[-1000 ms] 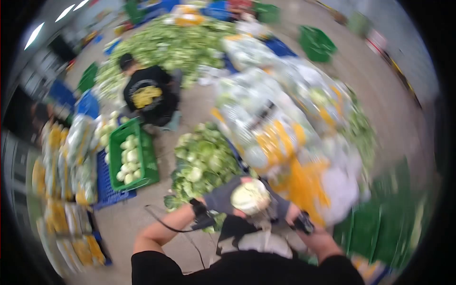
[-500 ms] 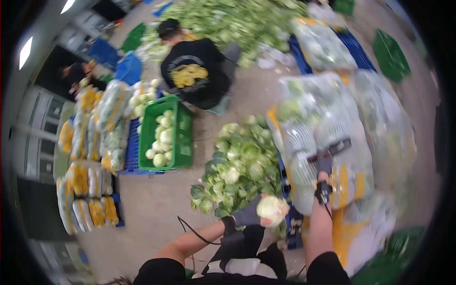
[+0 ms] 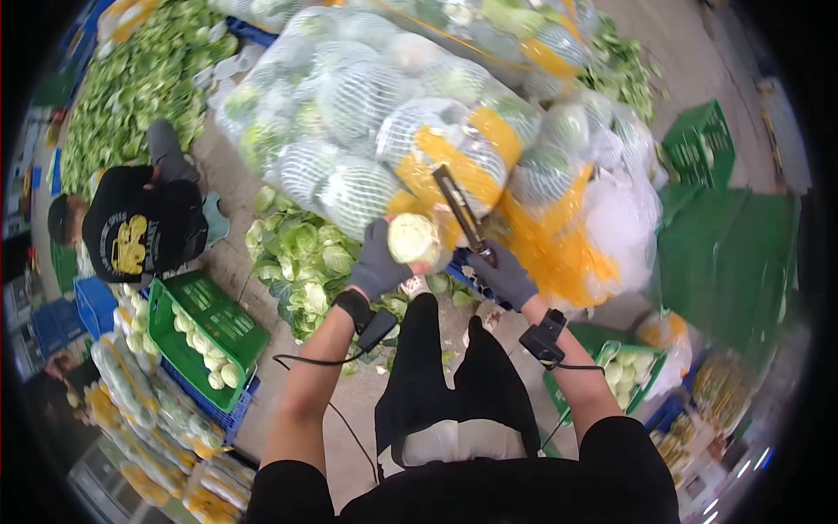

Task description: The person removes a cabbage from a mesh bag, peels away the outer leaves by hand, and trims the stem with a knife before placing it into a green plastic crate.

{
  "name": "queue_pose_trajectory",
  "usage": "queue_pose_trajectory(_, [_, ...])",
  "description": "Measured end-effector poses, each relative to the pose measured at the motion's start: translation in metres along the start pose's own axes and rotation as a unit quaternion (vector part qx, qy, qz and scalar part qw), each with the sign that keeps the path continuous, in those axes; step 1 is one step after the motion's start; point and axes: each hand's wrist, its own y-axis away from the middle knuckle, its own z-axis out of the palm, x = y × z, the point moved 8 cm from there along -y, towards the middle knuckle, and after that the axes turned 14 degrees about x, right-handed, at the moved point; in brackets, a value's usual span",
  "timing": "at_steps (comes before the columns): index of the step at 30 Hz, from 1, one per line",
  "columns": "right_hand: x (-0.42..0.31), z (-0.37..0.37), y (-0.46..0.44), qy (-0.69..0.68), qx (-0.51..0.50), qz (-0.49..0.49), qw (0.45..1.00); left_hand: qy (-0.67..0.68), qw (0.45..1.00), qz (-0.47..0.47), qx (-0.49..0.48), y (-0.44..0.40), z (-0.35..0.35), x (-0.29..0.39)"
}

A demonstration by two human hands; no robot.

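Observation:
My left hand (image 3: 377,262), in a grey glove, is closed around a trimmed pale cabbage (image 3: 414,237) in front of my body. In my gloved right hand (image 3: 504,275), just right of the cabbage, is a dark long-bladed knife (image 3: 458,208). Its blade points up and away, apart from the cabbage. Beyond both hands lie bagged cabbages (image 3: 358,96) in white foam nets under clear plastic. Below and left of the bags, loose leafy cabbages (image 3: 305,253) are heaped on the floor.
A co-worker (image 3: 144,214) in black crouches at the left. Near them, a green crate (image 3: 205,323) holds peeled cabbages, with stacked bags (image 3: 131,410) beside it. Another green crate (image 3: 646,384) with cabbages stands at my right. Cut leaves (image 3: 140,96) cover the far-left floor.
The view has swung right and down. My right hand has drawn the knife back from over the bags to near the cabbage, which my left hand still holds.

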Motion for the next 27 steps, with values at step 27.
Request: queue_pose_trajectory(27, [0.007,0.006,0.026,0.122,0.037,-0.077,0.989,-0.105,0.989,-0.09,-0.057,-0.007,0.011,0.015])
